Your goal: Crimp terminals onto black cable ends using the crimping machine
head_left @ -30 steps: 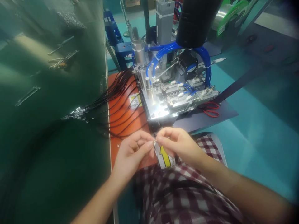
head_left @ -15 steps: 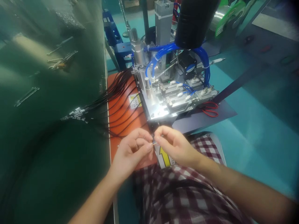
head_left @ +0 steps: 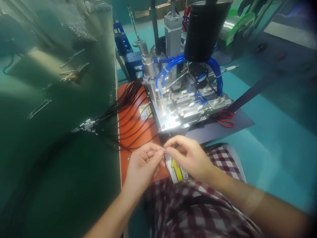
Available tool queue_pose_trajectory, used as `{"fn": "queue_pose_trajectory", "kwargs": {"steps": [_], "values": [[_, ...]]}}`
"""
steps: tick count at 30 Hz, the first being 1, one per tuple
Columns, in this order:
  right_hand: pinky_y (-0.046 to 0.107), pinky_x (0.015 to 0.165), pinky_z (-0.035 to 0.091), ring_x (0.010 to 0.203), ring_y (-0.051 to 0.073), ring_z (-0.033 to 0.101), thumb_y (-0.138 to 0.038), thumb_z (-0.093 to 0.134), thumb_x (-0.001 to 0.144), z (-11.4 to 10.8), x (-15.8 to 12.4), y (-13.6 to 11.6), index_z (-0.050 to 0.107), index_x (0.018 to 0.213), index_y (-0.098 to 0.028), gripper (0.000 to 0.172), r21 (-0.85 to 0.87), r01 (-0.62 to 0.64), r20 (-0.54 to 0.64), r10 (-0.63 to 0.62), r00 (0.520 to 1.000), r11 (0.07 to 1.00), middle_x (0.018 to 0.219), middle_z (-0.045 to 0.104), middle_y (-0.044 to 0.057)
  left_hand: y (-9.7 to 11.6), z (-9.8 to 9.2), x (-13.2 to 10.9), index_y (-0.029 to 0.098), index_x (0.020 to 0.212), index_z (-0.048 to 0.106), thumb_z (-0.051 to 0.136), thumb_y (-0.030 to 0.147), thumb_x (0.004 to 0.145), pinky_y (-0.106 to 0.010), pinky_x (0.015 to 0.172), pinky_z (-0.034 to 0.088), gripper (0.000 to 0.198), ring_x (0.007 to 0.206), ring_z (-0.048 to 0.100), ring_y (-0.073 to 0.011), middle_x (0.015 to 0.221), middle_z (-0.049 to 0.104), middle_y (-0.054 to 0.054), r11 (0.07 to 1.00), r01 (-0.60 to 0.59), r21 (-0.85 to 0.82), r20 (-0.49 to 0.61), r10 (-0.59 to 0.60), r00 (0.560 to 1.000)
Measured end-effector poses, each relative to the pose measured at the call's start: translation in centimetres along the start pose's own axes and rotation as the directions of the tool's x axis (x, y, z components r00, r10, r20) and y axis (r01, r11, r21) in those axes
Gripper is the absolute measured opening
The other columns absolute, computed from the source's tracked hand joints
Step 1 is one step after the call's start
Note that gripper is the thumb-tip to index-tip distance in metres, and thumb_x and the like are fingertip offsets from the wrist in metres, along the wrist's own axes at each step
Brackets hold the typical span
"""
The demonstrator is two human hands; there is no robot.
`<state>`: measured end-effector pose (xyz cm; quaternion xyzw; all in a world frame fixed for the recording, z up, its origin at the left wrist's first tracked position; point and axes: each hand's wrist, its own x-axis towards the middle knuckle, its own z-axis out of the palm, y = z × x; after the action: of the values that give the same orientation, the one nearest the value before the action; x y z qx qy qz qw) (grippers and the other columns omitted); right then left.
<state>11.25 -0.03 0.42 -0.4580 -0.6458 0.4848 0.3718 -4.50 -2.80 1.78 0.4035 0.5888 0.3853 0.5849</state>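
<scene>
Right grip [head_left: 192, 157] has spread a bit; can't tell if it holds anything | left grip [head_left: 143, 162] pinched on tiny shiny piece [head_left: 164, 149] between them, maybe to keep it steady and in sight

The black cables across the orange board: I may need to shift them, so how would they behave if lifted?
The black cables would probably flex easily, since they look thin and curve over the orange board. Lifting one might drag others, as many run close together. The silvery pieces where they gather could snag, lying in a jumble.
</scene>
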Motion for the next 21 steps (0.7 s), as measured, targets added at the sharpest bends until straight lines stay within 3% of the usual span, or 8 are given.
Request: {"fn": "queue_pose_trajectory", "kwargs": {"steps": [4,6,8,10,12,13,16,21], "values": [[0.025,0.061,0.043,0.065,0.012,0.058,-0.018,0.058,0.086,0.9,-0.8,0.1,0.064,0.078,-0.018,0.01,-0.18,0.191,-0.122,-0.215,0.969,0.965,0.075,0.065,0.001,-0.5,0.2,-0.1,0.016,0.078,0.058,0.061,0.034,0.085,-0.016,0.039,0.029,0.019,0.036,0.04,-0.0033,0.055,0.06,0.003,0.997,-0.062,0.039,-0.027,0.063,0.998],[0.027,0.064,0.043,0.067,0.014,0.058,-0.019,0.055,0.087,1.1,-0.8,0.0,0.061,0.076,-0.017,0.012,-0.211,0.189,-0.144,-0.221,0.964,0.959,0.075,0.064,0.002,-0.8,0.5,-0.3,0.017,0.081,0.059,0.059,0.032,0.087,-0.017,0.044,0.036,0.017,0.042,0.046,-0.0053,0.059,0.061,0.003,0.981,-0.142,0.131,-0.066,0.152,0.986],[0.026,0.059,0.043,0.061,0.013,0.056,-0.022,0.053,0.088,0.9,-0.6,-0.2,0.058,0.074,-0.018,0.015,-0.07,0.041,-0.124,-0.05,0.991,0.997,0.069,0.061,0.001,-1.0,0.8,-0.5,0.018,0.084,0.062,0.058,0.029,0.088,-0.019,0.052,0.042,0.012,0.053,0.054,-0.0079,0.066,0.063,0.002,0.916,-0.277,0.291,-0.098,0.316,0.944],[0.024,0.05,0.04,0.05,0.011,0.05,-0.027,0.052,0.089,0.5,-0.4,-0.4,0.055,0.071,-0.019,0.02,0.169,-0.179,0.022,0.178,0.984,0.969,0.056,0.054,-0.003,-1.0,1.1,-0.4,0.019,0.083,0.063,0.057,0.026,0.088,-0.019,0.058,0.044,0.01,0.062,0.057,-0.0093,0.07,0.063,0.001,0.839,-0.366,0.403,-0.087,0.434,0.897],[0.022,0.045,0.038,0.041,0.009,0.045,-0.031,0.052,0.09,-0.2,-0.2,-0.5,0.054,0.07,-0.018,0.023,0.306,-0.323,0.148,0.291,0.945,0.895,0.048,0.047,-0.007,-0.5,1.3,-0.1,0.018,0.079,0.061,0.056,0.026,0.087,-0.018,0.054,0.041,0.013,0.059,0.055,-0.0088,0.065,0.06,0.002,0.852,-0.348,0.39,-0.076,0.407,0.91],[0.021,0.044,0.038,0.04,0.008,0.044,-0.033,0.052,0.09,-0.6,-0.1,-0.5,0.056,0.072,-0.018,0.023,0.322,-0.337,0.143,0.307,0.941,0.885,0.047,0.047,-0.007,-0.2,1.3,0.1,0.018,0.076,0.06,0.056,0.027,0.087,-0.018,0.051,0.039,0.015,0.055,0.053,-0.0081,0.061,0.058,0.003,0.884,-0.312,0.347,-0.079,0.359,0.93],[0.021,0.044,0.039,0.043,0.009,0.048,-0.032,0.054,0.09,-1.2,-0.3,-0.1,0.062,0.084,-0.018,0.018,0.22,-0.228,-0.05,0.244,0.968,0.948,0.057,0.056,-0.005,0.6,1.1,0.7,0.016,0.074,0.058,0.058,0.029,0.086,-0.016,0.045,0.032,0.018,0.047,0.045,-0.0053,0.055,0.054,0.005,0.949,-0.205,0.24,-0.097,0.234,0.968],[0.023,0.061,0.049,0.066,0.012,0.062,-0.018,0.062,0.084,-0.4,-0.4,0.6,0.068,0.087,-0.018,0.007,-0.06,0.089,-0.208,-0.099,0.973,0.994,0.085,0.069,0.002,1.0,0.9,1.1,0.015,0.072,0.058,0.062,0.031,0.083,-0.015,0.044,0.029,0.019,0.045,0.041,-0.0036,0.056,0.055,0.005,0.97,-0.142,0.195,-0.116,0.167,0.979]]}}
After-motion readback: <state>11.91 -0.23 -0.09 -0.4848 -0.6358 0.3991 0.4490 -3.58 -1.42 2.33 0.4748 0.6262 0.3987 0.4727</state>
